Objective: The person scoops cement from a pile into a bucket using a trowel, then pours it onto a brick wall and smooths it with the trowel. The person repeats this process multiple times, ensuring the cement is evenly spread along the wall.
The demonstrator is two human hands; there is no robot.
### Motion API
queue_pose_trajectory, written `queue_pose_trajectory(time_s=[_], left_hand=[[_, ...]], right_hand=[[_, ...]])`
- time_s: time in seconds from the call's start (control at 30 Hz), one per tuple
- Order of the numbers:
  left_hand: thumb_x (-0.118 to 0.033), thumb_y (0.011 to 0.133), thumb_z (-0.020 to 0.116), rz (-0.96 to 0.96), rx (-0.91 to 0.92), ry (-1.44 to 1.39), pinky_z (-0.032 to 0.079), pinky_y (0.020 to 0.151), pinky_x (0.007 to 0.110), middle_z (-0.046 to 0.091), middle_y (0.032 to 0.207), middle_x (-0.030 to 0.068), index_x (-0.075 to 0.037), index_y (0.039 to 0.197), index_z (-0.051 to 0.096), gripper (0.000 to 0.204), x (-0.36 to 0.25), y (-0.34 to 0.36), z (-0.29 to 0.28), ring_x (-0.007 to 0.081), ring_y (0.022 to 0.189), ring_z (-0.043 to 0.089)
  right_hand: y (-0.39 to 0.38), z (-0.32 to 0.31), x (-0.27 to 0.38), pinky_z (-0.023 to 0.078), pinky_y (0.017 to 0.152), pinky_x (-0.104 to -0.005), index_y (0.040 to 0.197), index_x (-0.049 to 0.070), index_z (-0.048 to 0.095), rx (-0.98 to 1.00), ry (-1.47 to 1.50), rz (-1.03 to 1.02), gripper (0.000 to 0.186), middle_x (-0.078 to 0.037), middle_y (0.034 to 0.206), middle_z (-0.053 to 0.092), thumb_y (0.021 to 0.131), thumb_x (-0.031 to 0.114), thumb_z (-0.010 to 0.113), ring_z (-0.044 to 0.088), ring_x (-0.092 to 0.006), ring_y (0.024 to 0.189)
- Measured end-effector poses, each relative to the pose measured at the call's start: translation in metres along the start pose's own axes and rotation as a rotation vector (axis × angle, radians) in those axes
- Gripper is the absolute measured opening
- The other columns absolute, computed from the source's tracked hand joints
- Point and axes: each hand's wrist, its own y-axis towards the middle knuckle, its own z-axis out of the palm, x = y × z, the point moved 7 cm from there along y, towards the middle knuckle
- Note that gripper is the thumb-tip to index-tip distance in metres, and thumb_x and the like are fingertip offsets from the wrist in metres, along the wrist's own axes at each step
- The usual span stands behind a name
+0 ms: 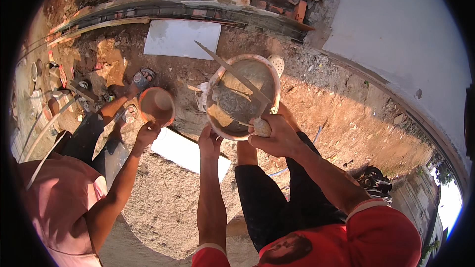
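Right hand (279,136): wrapped around the handle of the trowel (241,77)
Left hand (210,142): holding the bucket's (276,83) near rim
Trowel: blade slants over the bucket
Bucket: in front of the person, with wet grey mortar (237,104) inside
Co-worker's hand (148,132): holds an orange tub (161,100)
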Motion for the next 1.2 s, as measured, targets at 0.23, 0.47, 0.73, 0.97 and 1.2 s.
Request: queue_pose_trajectory(time_s=[0.23,0.47,0.73,0.97,1.2], left_hand=[[-0.045,0.106,0.056,0.028,0.063,0.263,0.05,0.066,0.03,0.061,0.082,0.0007,-0.009,0.105,0.063,0.037,-0.022,-0.01,0.119,0.0124,0.075,0.061],[-0.049,0.108,0.049,-0.082,0.033,0.197,0.057,0.066,0.033,0.069,0.076,0.0046,-0.008,0.09,0.067,0.048,-0.043,0.003,0.179,0.0169,0.067,0.067],[-0.051,0.108,0.049,0.03,0.19,0.34,0.052,0.067,0.027,0.064,0.072,-0.0017,-0.01,0.085,0.067,0.05,-0.091,0.025,0.177,0.0087,0.065,0.059],[-0.061,0.106,0.043,0.017,0.698,0.27,0.048,0.099,0.036,0.064,0.125,0.0108,-0.007,0.125,0.062,0.06,-0.068,0.085,0.235,0.0213,0.112,0.06],[-0.059,0.106,0.043,-0.234,0.971,-0.1,0.048,0.099,0.036,0.064,0.126,0.0107,-0.007,0.126,0.061,0.058,0.015,0.103,0.291,0.0213,0.113,0.06]], right_hand=[[-0.057,-0.109,0.008,0.047,0.066,-0.0272,0.11,-0.001,0.069,-0.064,0.37,0.18,0.029,0.003,0.081,0.062,0.084,0.009,0.076,0.056,-0.0054,0.072],[-0.071,-0.155,0.015,0.046,0.061,-0.0276,0.11,-0.002,0.068,-0.072,0.427,0.343,0.031,0.001,0.076,0.059,0.081,0.005,0.075,0.055,-0.0069,0.068],[-0.103,-0.152,0.092,0.045,0.056,-0.0281,0.095,0.002,0.065,-0.154,0.536,0.415,0.019,0.001,0.072,0.057,0.077,0.002,0.072,0.053,-0.0074,0.062],[-0.191,-0.179,0.171,0.045,0.056,-0.0306,0.08,-0.002,0.067,-0.117,0.427,0.495,0.024,-0.006,0.071,0.062,0.062,0.008,0.079,0.056,-0.012,0.055],[-0.199,-0.222,0.162,0.048,0.059,-0.0344,0.08,-0.006,0.072,-0.316,0.6,0.386,0.034,-0.017,0.073,0.069,0.06,0.017,0.086,0.059,-0.0156,0.051]])
